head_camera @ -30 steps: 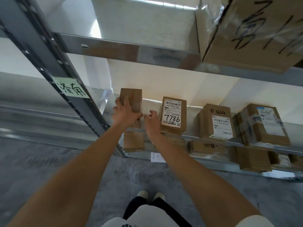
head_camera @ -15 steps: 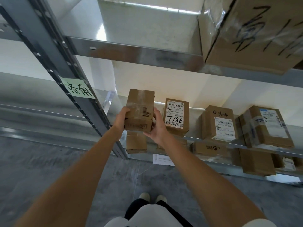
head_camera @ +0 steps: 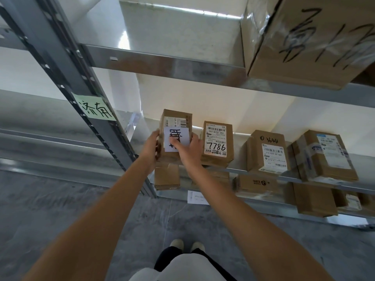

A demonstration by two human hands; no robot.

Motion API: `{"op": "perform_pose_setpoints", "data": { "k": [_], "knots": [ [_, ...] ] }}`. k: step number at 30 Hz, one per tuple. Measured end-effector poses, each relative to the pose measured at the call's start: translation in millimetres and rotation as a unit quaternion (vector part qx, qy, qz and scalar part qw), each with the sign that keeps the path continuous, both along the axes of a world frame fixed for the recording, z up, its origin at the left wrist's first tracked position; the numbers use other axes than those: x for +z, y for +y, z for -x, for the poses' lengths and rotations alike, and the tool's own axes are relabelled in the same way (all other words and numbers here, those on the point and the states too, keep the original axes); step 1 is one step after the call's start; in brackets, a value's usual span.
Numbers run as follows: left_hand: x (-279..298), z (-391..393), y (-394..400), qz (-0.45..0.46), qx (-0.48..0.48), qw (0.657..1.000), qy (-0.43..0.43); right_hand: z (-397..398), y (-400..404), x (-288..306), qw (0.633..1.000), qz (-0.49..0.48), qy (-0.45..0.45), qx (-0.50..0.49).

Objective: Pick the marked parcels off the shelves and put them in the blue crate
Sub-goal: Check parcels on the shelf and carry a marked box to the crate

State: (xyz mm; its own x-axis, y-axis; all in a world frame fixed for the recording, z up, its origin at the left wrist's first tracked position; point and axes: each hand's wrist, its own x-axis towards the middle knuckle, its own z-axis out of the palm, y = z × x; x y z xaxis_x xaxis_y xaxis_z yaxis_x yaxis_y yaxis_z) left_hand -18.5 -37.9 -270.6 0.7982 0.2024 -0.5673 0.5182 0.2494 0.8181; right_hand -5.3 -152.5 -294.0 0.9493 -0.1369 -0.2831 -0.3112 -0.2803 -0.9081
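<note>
A small brown parcel [head_camera: 176, 122] with a white slip bearing black handwriting is held upright at the left end of the middle shelf [head_camera: 253, 172]. My left hand [head_camera: 151, 148] grips its left side. My right hand [head_camera: 189, 148] holds its right side, thumb across the white slip. Just to the right stands a parcel marked 7786 [head_camera: 217, 144]. The blue crate is not in view.
More brown parcels [head_camera: 267, 153] [head_camera: 324, 155] stand further right on the same shelf, others on the shelf below [head_camera: 166, 176]. A large taped box [head_camera: 308, 37] overhangs the top shelf. A grey upright [head_camera: 67, 78] with a green note [head_camera: 95, 107] rises at left. Grey floor lies below.
The parcel has been turned in my hands, so its face with the white handwritten slip now faces me. My right thumb has come across the slip.
</note>
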Motion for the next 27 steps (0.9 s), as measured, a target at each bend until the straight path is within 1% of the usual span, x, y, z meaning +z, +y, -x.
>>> {"op": "perform_pose_setpoints", "data": {
  "k": [2,4,7,8,10,12,13,16,18,19,20,21,22,23,24,25,26,27],
  "knots": [
    [3.1,-3.5,-3.4,0.032,-0.035,0.999,-0.011,-0.4,-0.6,2.7,1.000,0.014,-0.008,-0.012],
    [-0.8,-8.5,-2.5,0.010,-0.056,0.998,-0.032,-2.7,-3.0,3.0,1.000,-0.019,0.003,-0.018],
    [-2.9,-11.4,-2.4,-0.037,-0.045,0.998,-0.023,0.9,-8.0,2.7,0.997,-0.061,0.033,-0.018],
    [-3.5,-12.3,-1.1,-0.047,-0.040,0.998,-0.012,1.9,-11.5,1.9,0.996,-0.081,0.040,-0.020],
    [-3.3,-14.6,4.9,-0.044,-0.053,0.998,0.010,-0.3,-21.0,5.9,0.984,-0.158,0.068,-0.035],
    [2.8,-15.9,15.0,-0.027,-0.108,0.994,0.015,-8.6,-30.1,15.9,0.966,-0.232,0.108,-0.043],
    [5.8,-17.0,20.6,-0.012,-0.138,0.990,0.013,-13.6,-34.2,22.7,0.962,-0.240,0.123,-0.039],
    [18.6,-17.1,30.5,0.018,-0.208,0.978,0.009,-21.9,-46.4,37.2,0.966,-0.210,0.153,0.024],
    [20.9,-18.1,34.1,0.008,-0.226,0.974,0.003,-23.8,-53.7,43.6,0.960,-0.230,0.153,0.055],
    [21.6,-17.9,34.8,0.003,-0.222,0.975,-0.001,-25.1,-55.6,43.7,0.958,-0.238,0.152,0.053],
    [21.7,-17.5,33.9,0.001,-0.196,0.981,-0.008,-24.6,-56.2,44.9,0.958,-0.243,0.146,0.040],
    [21.0,-17.9,31.4,-0.007,-0.131,0.991,-0.017,-24.1,-55.1,44.0,0.959,-0.245,0.139,0.021],
    [21.5,-18.8,27.6,-0.031,-0.036,0.999,-0.026,-21.6,-52.9,44.1,0.958,-0.255,0.133,0.000],
    [24.7,-19.4,22.9,-0.071,0.071,0.994,-0.039,-19.5,-50.3,43.1,0.954,-0.272,0.123,-0.019],
    [30.7,-19.2,18.3,-0.109,0.154,0.981,-0.053,-17.5,-48.0,42.5,0.947,-0.300,0.111,-0.042],
    [36.2,-20.4,14.1,-0.125,0.191,0.972,-0.062,-16.6,-45.8,40.9,0.937,-0.327,0.099,-0.065],
    [42.4,-21.7,8.1,-0.121,0.193,0.971,-0.067,-16.0,-44.0,40.9,0.928,-0.351,0.090,-0.087],
    [45.4,-23.0,2.2,-0.109,0.166,0.977,-0.072,-15.0,-42.0,41.7,0.923,-0.361,0.082,-0.106]
  ]
}}
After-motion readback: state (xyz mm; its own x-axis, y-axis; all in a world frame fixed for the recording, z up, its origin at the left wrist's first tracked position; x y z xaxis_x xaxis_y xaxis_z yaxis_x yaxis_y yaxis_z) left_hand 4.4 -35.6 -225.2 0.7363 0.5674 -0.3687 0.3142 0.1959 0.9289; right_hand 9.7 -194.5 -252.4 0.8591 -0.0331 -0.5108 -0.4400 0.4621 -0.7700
